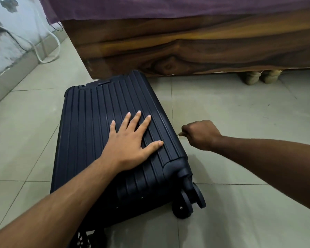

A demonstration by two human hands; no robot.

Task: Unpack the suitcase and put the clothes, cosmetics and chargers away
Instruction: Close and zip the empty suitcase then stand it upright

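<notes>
Looking down on a tiled floor (pixel 240 108) beside a low wooden bed frame (pixel 186 47) draped with a purple sheet (pixel 150 8). Lying flat and closed on the tiles, just in front of the bed's corner: a dark blue ribbed suitcase (pixel 100 111), wheels (pixel 188 203) pointing toward the viewer at lower right. No clothes, cosmetics or chargers in sight; presumably all inside, so the task barely begun.

Resting palm-down on the lid, toward its right half: the left hand (pixel 131 142), fingers straight and spread apart, thumb stretched toward the right edge. Hovering just beside the case's right edge: the right hand (pixel 199 135), fingers curled tight, pinching something small and pale at the fingertips, most likely a zip pull (pixel 179 134), though too small to tell for sure.

Likely step in hand: unzipping. Best done by keeping the flat hand pressing down to steady the case, pulling the tab along the seam rather than away from it, slowing at the rounded corners, and shifting the steadying hand to follow. Risk: a snagged zip or the case sliding on smooth tile.

Farther off, a white cable (pixel 48 51) trailing by the wall at left, and pale shoes (pixel 258 76) tucked under the bed.
</notes>
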